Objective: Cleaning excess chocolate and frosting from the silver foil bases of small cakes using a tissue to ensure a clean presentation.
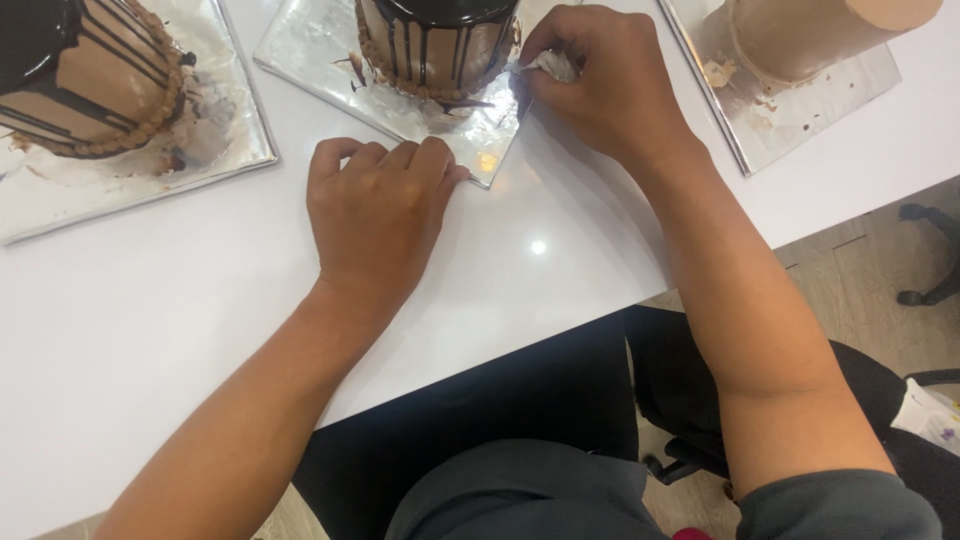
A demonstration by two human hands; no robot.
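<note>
While my right hand (600, 85) pinches a small crumpled white wipe (553, 66) between curled fingers, it presses that wipe against the silver cake board (320, 50) just beside the foot of the middle cake (440, 45). I see the wipe sitting at the right side of that cake, close to its piped chocolate border, with the fingers closed tightly around it. The middle cake is a tall brown round with dark chocolate running down its side, and it stands on the square board near the far edge of the white worktop (150, 340). Smears of chocolate mark the board around the base.

My left hand (380, 215) lies knuckles up on the worktop, fingers bent under, its fingertips touching the near corner of the same board; it grips nothing that I can see.

Further left stands a second drip cake (90, 75) on its own smeared silver board (130, 190). At the far right a plain light-brown cake (810, 35) rests on a third board (800, 125). Below the worktop edge I see dark trousers, a wooden floor and a chair base (930, 290).
</note>
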